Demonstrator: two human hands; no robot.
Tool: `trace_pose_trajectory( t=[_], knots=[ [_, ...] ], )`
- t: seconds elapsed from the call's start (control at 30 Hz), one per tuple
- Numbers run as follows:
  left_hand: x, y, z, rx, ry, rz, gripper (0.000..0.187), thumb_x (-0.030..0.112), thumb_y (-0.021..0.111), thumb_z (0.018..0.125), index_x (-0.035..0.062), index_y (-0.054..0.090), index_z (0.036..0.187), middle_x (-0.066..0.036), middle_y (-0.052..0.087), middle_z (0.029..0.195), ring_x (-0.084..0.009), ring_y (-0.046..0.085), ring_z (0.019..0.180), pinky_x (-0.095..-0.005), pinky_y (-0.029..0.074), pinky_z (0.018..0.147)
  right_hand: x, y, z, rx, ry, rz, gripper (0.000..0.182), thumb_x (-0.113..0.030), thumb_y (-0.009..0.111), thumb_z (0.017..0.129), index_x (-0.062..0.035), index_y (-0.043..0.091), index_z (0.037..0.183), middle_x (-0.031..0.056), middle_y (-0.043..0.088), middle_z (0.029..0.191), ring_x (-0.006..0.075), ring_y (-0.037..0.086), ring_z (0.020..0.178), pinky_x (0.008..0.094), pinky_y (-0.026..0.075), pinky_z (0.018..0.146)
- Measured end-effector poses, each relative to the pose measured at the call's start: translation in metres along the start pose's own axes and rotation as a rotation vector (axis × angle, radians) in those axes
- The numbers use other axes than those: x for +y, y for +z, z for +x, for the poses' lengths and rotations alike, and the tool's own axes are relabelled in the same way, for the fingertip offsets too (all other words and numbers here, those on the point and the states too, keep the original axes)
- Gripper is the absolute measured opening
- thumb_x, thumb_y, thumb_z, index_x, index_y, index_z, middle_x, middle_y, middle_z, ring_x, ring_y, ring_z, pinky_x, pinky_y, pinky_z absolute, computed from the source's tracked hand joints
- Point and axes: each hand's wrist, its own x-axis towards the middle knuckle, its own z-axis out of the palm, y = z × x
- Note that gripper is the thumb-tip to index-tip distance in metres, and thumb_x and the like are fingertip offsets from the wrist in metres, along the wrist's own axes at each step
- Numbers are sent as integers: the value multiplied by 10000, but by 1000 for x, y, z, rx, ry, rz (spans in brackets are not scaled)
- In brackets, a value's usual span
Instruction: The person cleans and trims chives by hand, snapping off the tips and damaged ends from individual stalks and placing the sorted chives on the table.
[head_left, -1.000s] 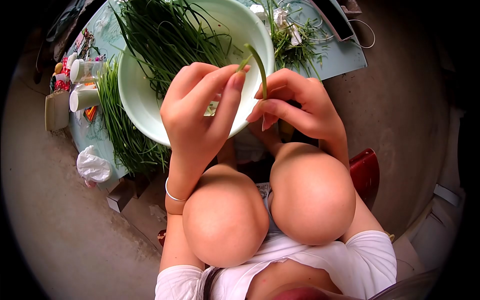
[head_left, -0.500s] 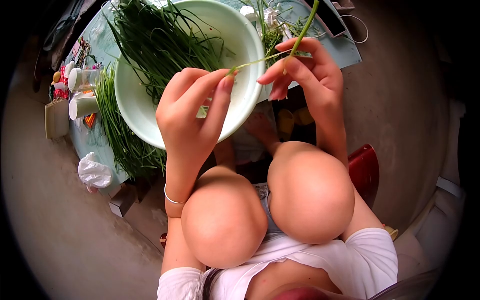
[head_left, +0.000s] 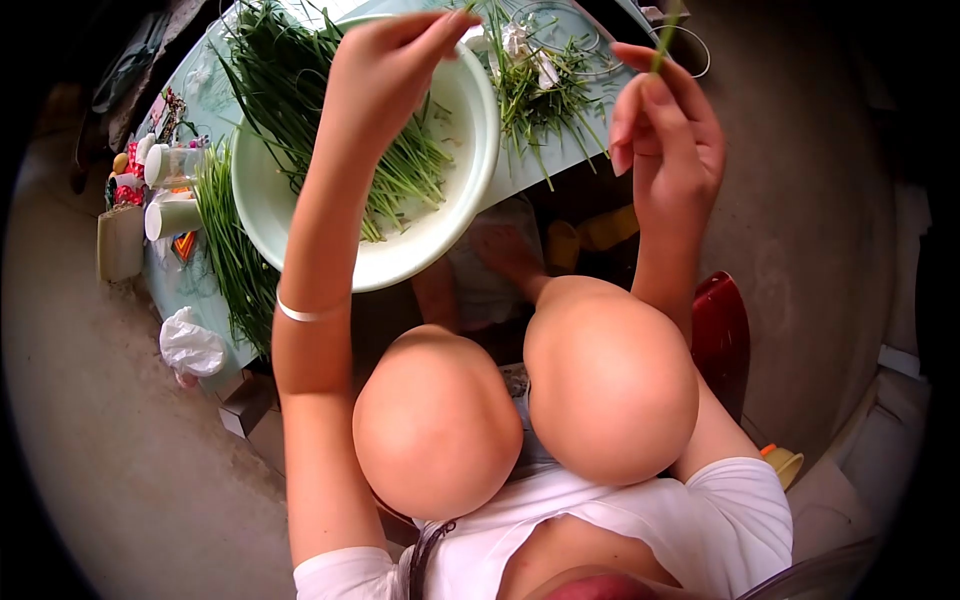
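Note:
My left hand reaches forward over the pale green bowl, its fingertips pressed together near the bowl's far rim. Whether anything is between them is too small to see. The bowl holds a heap of green chives. My right hand is raised to the right of the bowl and pinches a thin green chive stalk that points upward. Between the hands, on the teal table, lies a pile of chive trimmings.
A long bundle of chives lies on the table left of the bowl, beside white containers. A white plastic bag sits at the table's near corner. A red stool is under my right leg. My knees fill the middle, above a concrete floor.
My left hand has moved from in front of the bowl up and forward over it. My right hand carried the stalk up and to the right, and the hands have drawn apart.

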Motion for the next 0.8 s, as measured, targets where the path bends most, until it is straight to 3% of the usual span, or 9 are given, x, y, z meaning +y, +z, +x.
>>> trace_pose_trajectory(
  t=[0.07, 0.13, 0.2, 0.27, 0.33, 0.47, 0.53, 0.6, 0.8],
  knots=[
    [15, 6, 30, -116, -44, -56, 278, 205, 543, 932, 42, 623, 1144, -70, 626, 944, -93, 544, 697, -222, 433, 574, 2, -5, 1, -125, 126, -57, 282, -177, 464, 971, 19, 574, 1141, 38, 604, 703, 67, 492, 525, 193, 410, 494],
    [13, 10, 57, -238, -84, -114, 362, 251, 445, 988, 3, 547, 1231, -131, 625, 1033, -158, 585, 804, -258, 497, 673, 3, 1, 0, -97, 141, -82, 300, -194, 462, 976, 8, 606, 1146, -24, 507, 647, 39, 404, 510, 177, 333, 455],
    [10, 17, 66, -208, 5, -78, 371, 326, 502, 962, 86, 580, 1232, -57, 601, 844, -115, 508, 635, -228, 428, 558, 5, -2, 1, -166, 241, -77, 299, -195, 457, 978, 5, 603, 1147, -25, 493, 632, 24, 391, 503, 166, 314, 444],
    [-3, 15, 70, -158, -170, 72, 363, 326, 524, 950, 95, 581, 1224, -36, 585, 796, -105, 515, 604, -219, 422, 530, 4, -3, 0, -186, 256, -78, 302, -192, 449, 982, 2, 582, 1172, -28, 484, 629, 15, 382, 497, 163, 301, 438],
    [-28, 13, 70, -6, 32, 24, 340, 306, 557, 935, 93, 589, 1199, -37, 598, 814, -92, 521, 625, -206, 414, 507, 6, -4, 0, -249, 258, -35, 298, -192, 439, 986, -5, 560, 1184, -25, 488, 632, 14, 387, 496, 162, 303, 438],
    [-9, -7, 22, 65, 90, 79, 330, 226, 609, 904, 78, 578, 1197, -32, 601, 909, -70, 531, 655, -195, 419, 501, 13, -2, -1, -242, 274, -42, 285, -188, 441, 985, -10, 544, 1183, -21, 497, 637, 12, 395, 499, 158, 309, 442],
    [11, -8, -10, 155, 304, 152, 338, 142, 610, 876, 79, 570, 1205, -78, 605, 990, -134, 581, 698, -257, 479, 551, 13, -1, -2, -247, 274, -122, 248, -160, 449, 977, -21, 572, 1141, -15, 513, 642, 19, 402, 505, 162, 322, 457],
    [28, 1, -32, 276, 604, 328, 264, 141, 703, 810, 132, 695, 1074, -30, 627, 1036, -90, 582, 758, -234, 475, 582, 11, 1, -3, -255, 248, -169, 235, -142, 450, 971, -26, 584, 1126, -12, 519, 644, 23, 409, 510, 166, 331, 467],
    [14, -9, -53, 346, 826, 880, 280, 135, 731, 714, 194, 683, 984, 4, 608, 1047, -203, 602, 878, -308, 525, 648, 4, 8, -8, -316, 212, -285, 215, -97, 449, 956, -32, 614, 1077, -13, 520, 633, 30, 427, 524, 181, 353, 490]
  ],
)
